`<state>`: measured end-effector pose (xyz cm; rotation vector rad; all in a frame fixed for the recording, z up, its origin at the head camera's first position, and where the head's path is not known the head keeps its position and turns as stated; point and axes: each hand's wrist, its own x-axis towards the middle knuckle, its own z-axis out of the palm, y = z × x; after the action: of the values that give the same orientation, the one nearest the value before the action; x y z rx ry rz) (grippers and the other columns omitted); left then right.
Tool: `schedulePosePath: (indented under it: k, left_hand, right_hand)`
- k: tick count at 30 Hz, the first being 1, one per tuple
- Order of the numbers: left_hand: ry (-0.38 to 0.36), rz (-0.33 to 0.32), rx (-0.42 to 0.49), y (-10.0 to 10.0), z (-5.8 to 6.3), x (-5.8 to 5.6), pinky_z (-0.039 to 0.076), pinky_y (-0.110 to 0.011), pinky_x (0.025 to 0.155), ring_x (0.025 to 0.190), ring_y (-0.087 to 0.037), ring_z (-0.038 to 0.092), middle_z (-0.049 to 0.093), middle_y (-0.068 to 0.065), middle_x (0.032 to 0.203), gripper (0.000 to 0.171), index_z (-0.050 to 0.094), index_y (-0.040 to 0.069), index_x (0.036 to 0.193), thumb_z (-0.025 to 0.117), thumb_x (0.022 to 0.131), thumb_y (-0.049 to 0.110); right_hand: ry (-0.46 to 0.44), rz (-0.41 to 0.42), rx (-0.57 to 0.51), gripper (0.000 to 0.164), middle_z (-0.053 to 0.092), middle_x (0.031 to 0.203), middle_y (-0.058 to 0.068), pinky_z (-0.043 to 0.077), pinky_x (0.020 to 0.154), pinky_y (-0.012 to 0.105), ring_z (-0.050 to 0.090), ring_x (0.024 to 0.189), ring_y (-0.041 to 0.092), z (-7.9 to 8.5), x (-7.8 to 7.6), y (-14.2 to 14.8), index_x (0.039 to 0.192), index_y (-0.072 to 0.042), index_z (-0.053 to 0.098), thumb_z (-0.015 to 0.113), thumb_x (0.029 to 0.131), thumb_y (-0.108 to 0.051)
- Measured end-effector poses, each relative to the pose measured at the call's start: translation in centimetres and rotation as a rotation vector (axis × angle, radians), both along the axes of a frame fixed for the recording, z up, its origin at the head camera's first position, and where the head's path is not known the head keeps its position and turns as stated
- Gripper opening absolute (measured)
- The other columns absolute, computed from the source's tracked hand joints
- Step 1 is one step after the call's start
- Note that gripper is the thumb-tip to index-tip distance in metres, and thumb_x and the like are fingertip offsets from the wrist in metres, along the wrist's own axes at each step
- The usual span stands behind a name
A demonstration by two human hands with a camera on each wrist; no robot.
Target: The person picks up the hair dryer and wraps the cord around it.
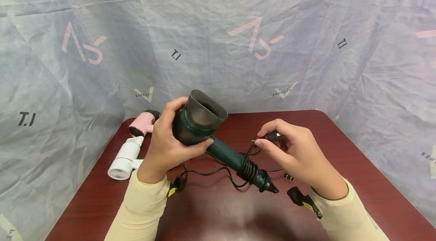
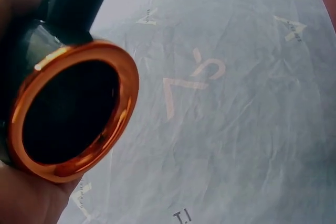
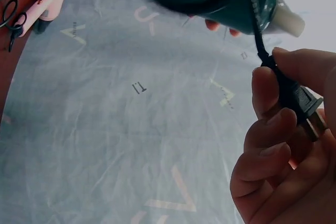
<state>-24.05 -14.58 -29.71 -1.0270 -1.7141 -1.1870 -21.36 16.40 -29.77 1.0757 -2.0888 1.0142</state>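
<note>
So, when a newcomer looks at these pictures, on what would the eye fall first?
Probably on the dark green hair dryer, which the left hand holds up above the dark red table, its black cord wound round the handle. Next might come the shiny copper-coloured ring at its end, in the left wrist view, and the black plug pinched by the right hand.

White dryer [image 1: 125,157] near pink dryer [image 1: 140,123]; reddish table [image 1: 88,210] beneath; printed grey sheeting [image 1: 204,14] behind.
</note>
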Motion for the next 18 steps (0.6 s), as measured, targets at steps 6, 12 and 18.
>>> schedulePosePath:
  k: [6, 12, 18]
  left_hand:
    - [-0.051, -0.161, 0.110, -0.15, 0.53, 0.14, 0.052, -0.033, 0.098, 0.108, -0.025, 0.064, 0.066, -0.016, 0.121, 0.091, 0.051, -0.007, 0.139, 0.093, 0.059, 0.001]
    - [-0.078, -0.266, 0.181, -0.03, 0.87, 0.53, 0.053, -0.034, 0.097, 0.108, -0.027, 0.065, 0.066, -0.017, 0.120, 0.090, 0.046, -0.011, 0.140, 0.094, 0.065, 0.002]
    - [-0.074, -0.291, 0.240, 0.38, 0.93, 0.80, 0.055, -0.036, 0.094, 0.107, -0.030, 0.064, 0.065, -0.020, 0.123, 0.087, 0.043, -0.011, 0.142, 0.089, 0.068, -0.003]
  right_hand:
    - [-0.078, 0.007, -0.003, 0.025, 0.065, 0.087, -0.014, 0.037, 0.046, 0.017, 0.040, 0.051, 0.002, 0.14, -0.28, 0.08, 0.105, -0.025, 0.068, 0.078, 0.091, -0.007]
    - [-0.097, 0.080, -0.049, 0.029, 0.068, 0.096, -0.009, 0.042, 0.049, 0.019, 0.051, 0.063, 0.004, -0.04, -0.50, 0.09, 0.106, -0.024, 0.069, 0.076, 0.091, -0.001]
    - [-0.199, 0.125, -0.090, 0.020, 0.070, 0.096, -0.001, 0.055, 0.059, 0.025, 0.068, 0.082, 0.011, -0.60, -0.44, -0.38, 0.107, -0.022, 0.068, 0.069, 0.098, -0.005]
